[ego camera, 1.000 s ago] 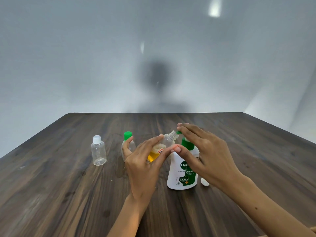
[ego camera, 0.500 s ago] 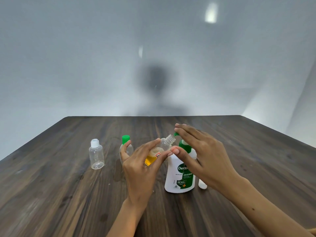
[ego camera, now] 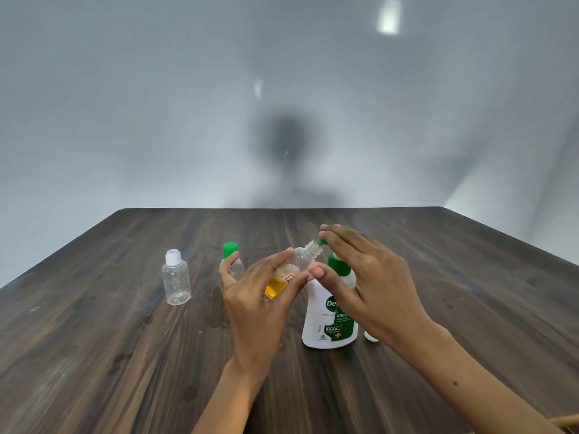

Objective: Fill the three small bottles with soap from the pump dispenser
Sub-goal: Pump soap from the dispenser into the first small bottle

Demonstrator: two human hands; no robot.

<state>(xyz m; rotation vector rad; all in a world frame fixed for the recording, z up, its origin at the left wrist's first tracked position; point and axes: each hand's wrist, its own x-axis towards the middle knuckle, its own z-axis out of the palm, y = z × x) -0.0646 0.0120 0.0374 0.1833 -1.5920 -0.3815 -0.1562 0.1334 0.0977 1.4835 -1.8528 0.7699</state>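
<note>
— What colours are in front of you?

— The tabletop (ego camera: 125,355) is dark brown with streaked wood grain. Near its left edge stands a clear bottle (ego camera: 176,283) with a white cap (ego camera: 173,257). The small bottle (ego camera: 293,272) I hold is clear, with amber-yellow soap low inside.

— And the dispenser?

— The pump dispenser (ego camera: 329,321) is white, with a green pump and green label. Another cap (ego camera: 230,250) is bright green.

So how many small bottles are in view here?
3. A white-capped empty bottle stands at the left, a green-capped bottle stands behind the left hand, and that hand holds an uncapped bottle tilted at the pump dispenser.
</note>
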